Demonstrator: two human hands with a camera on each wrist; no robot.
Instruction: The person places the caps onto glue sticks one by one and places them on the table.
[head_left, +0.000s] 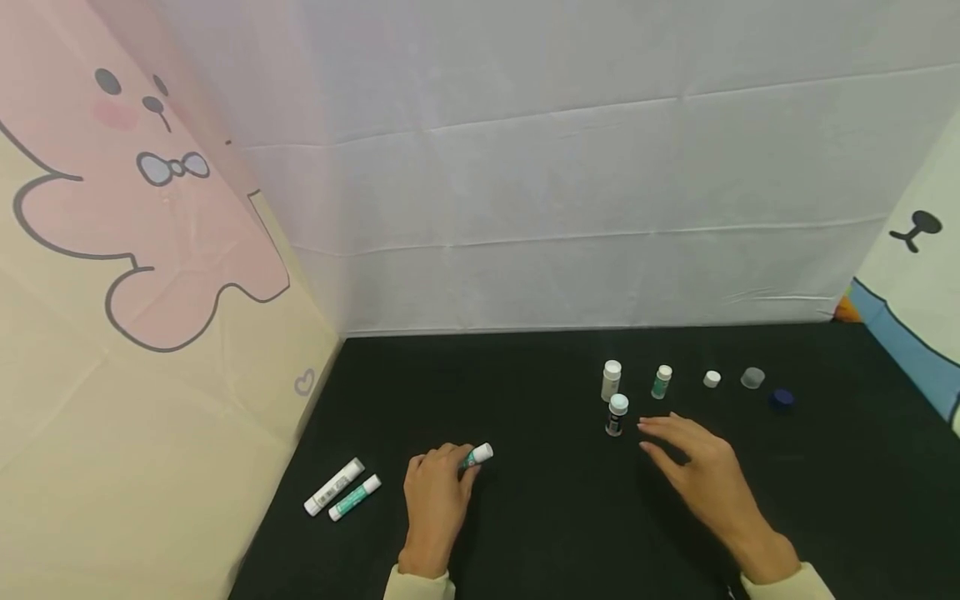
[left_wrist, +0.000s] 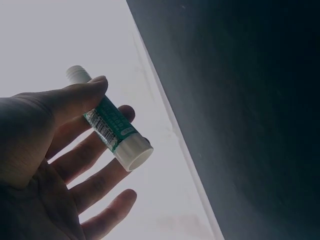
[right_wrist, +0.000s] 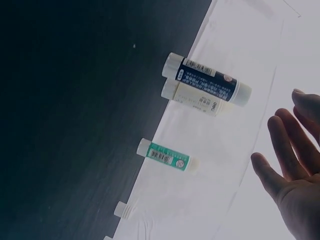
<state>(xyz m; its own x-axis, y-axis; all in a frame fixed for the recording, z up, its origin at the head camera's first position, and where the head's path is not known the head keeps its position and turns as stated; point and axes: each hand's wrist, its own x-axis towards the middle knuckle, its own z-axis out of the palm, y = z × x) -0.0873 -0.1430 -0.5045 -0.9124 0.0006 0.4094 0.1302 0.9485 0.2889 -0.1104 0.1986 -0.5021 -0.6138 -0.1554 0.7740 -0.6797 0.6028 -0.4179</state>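
Observation:
My left hand [head_left: 438,496] pinches a green-labelled glue stick [left_wrist: 111,121] between thumb and fingers, tilted over the dark table. One end of that stick is ridged and white, the other a wide pale collar. My right hand [head_left: 701,475] is spread with thumb and fingers apart, holding nothing. Just left of its fingertips stands a navy-labelled glue stick [head_left: 616,415], upright. Behind that one is a white-labelled glue stick [head_left: 611,382], and a smaller green glue stick [head_left: 661,382] stands to their right. The right wrist view shows the navy stick's dark label [right_wrist: 206,80].
On the table's left lie a white glue stick [head_left: 334,487] and a green-and-white glue stick [head_left: 355,497], side by side. A white cap [head_left: 712,379], a translucent cap [head_left: 752,378] and a navy cap [head_left: 782,398] sit at the back right. A pale cloth wall [head_left: 525,292] rises behind the table.

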